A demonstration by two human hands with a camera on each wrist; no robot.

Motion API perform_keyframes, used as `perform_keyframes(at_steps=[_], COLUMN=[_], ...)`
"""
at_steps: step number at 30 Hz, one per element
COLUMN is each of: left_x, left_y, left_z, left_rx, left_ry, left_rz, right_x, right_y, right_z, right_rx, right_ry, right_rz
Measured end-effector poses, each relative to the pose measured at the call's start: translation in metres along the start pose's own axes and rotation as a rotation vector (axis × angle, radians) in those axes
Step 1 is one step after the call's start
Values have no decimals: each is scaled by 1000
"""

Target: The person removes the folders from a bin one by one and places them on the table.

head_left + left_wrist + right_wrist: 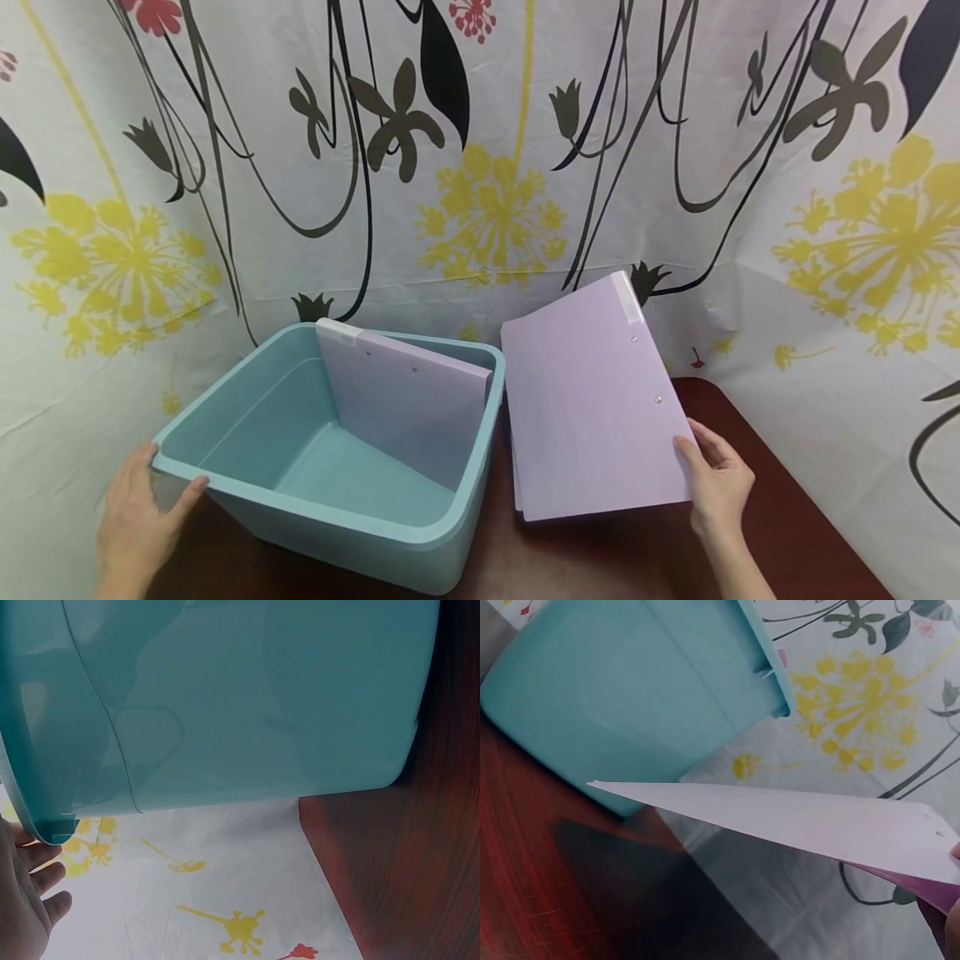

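A lavender file folder [600, 408] with a pale label strip and two rivets near one edge is tilted over the right part of the table. My right hand [720, 475] pinches its right edge, thumb on the front cover. Edge-on in the right wrist view, the folder [802, 825] looks slightly spread, a darker purple side showing below. A light teal plastic bin [330, 508] stands to the left, and another lavender folder [412, 400] leans upright inside it. My left hand [142, 517] holds the bin's near-left corner, thumb over the front rim.
The dark reddish-brown table [495, 550] lies beneath the bin and folder. Behind it and at the sides hangs a white floral cloth [495, 108], close to the bin's far rim. The held folder casts a dark shadow [630, 877] on the table.
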State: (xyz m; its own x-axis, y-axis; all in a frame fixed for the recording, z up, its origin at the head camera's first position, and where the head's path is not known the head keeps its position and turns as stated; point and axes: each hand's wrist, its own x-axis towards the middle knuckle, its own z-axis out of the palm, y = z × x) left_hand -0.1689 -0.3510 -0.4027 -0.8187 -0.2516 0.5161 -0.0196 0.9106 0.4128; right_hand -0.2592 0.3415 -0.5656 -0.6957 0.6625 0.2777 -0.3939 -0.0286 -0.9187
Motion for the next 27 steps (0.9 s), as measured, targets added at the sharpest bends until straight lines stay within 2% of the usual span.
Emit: perform_keyframes(at_steps=[1,2,5,8,9,11,15,21,27], left_x=[0,0,0,0,0,0,0,1,1], left_y=[0,0,-1,-1,-1,-1,0,0,-1], left_z=[0,0,0,0,0,-1,-3,-1,1], left_rx=[1,1,6,12,14,17,22,12,5], left_ry=[0,1,-3,-6,-7,-9,-12,1,4], left_rz=[2,3,4,0,0,-1,-2,4,6], right_x=[-4,-14,-24,-33,-29,-36,-52,-76,-98], right_y=[0,-14,-16,-17,-4,-6,-20,-41,-70], right_z=[1,6,10,14,12,15,23,37,47], right_rx=[-1,40,29,-40,-97,-111,-122,-277,-405], right_ry=[-3,-38,-32,-25,10,4,-15,7,-43], right_rz=[2,5,26,44,55,61,99,211,218])
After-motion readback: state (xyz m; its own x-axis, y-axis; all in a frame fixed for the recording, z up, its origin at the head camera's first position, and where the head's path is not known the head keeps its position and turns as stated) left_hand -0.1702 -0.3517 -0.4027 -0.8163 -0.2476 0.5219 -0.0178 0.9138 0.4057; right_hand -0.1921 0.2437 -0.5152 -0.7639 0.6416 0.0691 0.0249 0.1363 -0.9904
